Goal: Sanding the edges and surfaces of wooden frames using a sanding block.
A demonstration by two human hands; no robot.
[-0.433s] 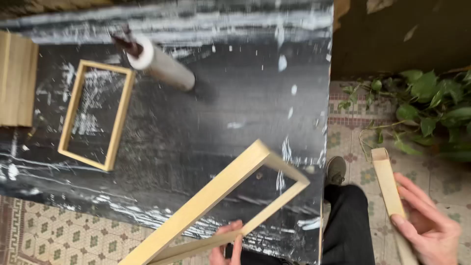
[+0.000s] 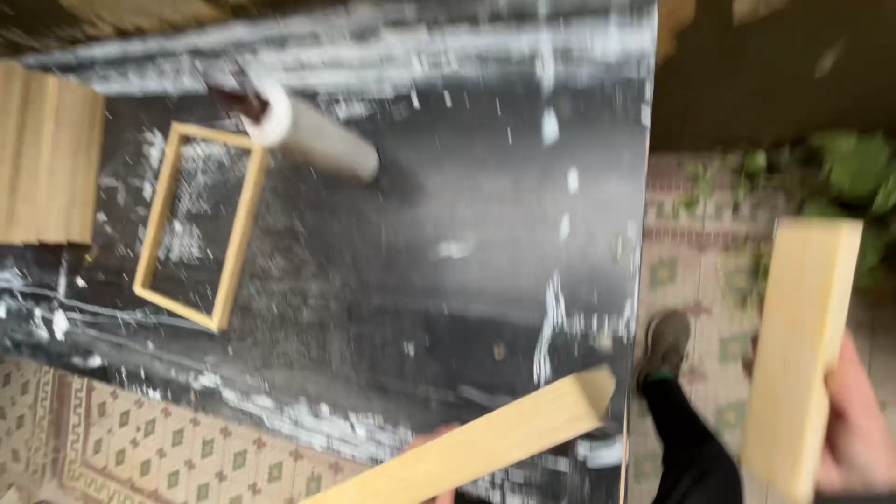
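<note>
Far left: stack of wooden frames (image 2: 47, 154) on the tabletop (image 2: 467, 233), looks like the finished pile. Next, one open wooden frame (image 2: 201, 224) lying flat, paint roller (image 2: 313, 140) just beyond it. Near centre: left hand (image 2: 434, 443) barely in view under a second frame (image 2: 495, 439); grip there, cannot tell. Right, off the tabletop over the tiled floor (image 2: 691, 271): right hand (image 2: 854, 420), grip closed around a third frame (image 2: 801, 350), edge-on. Judgement: two frames in hand not yet laid down; motion blur hides whether they are painted.

Left hand (image 2: 434, 439) mostly behind frame (image 2: 485, 448)
</note>
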